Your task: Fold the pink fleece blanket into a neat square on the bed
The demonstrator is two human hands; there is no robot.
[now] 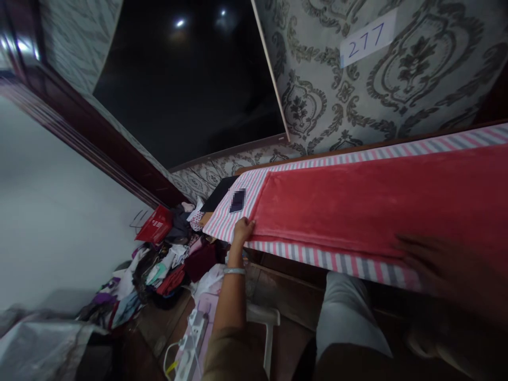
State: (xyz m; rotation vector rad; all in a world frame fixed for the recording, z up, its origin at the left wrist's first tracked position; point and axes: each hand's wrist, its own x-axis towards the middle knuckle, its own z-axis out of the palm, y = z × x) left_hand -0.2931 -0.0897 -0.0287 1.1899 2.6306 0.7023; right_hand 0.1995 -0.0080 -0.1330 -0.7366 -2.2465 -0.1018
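A long red plush blanket (337, 203), folded into layers, lies over a striped pink, grey and white cloth (309, 255) on a long narrow surface by the wall. My left hand (243, 230) is closed on the blanket's near left corner, the thumb on top. Farther right, my right hand (440, 259) is at the blanket's near edge with its fingers stretched out flat; it is dark and somewhat blurred. A phone (237, 201), partly pixelated, rests on the striped cloth beyond my left hand.
A large dark television (190, 79) hangs on the patterned wall, beside a paper marked 277 (368, 38). Heaped clothes (170, 270) and a red bag (155, 225) lie on the floor at left. A white power strip (191, 344) and a pale stool (265, 317) stand near my left arm.
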